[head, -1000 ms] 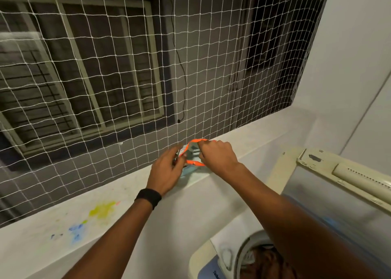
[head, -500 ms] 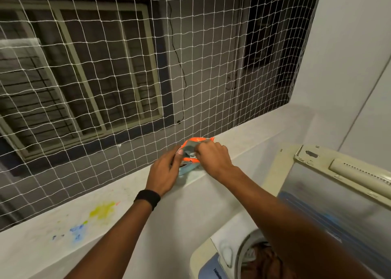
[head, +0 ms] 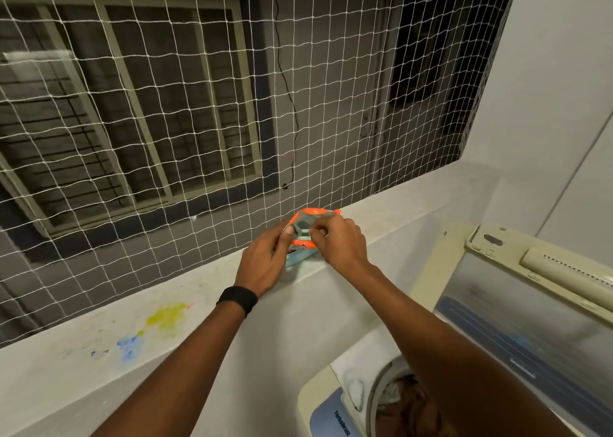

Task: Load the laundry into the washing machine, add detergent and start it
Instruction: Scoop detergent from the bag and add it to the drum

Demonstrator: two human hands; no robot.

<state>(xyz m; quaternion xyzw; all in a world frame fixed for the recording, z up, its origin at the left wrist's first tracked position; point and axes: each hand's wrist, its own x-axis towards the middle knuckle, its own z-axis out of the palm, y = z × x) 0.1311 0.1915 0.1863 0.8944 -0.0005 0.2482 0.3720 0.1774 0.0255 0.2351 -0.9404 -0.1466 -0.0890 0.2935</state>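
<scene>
**Pouch mouth pulled a little wider**

The detergent pouch [head: 303,226] stands on the ledge [head: 398,216], just beside the net [head: 199,105], in the same place as half a second before. The left hand [head: 265,261] still grips its left side with the thumb on the orange rim. The right hand [head: 341,244] still pinches the near edge, and the grey inside shows more than before. Below at the right, the washing machine [head: 335,416] has its lid [head: 530,320] raised, with laundry [head: 408,400] in the drum.
</scene>
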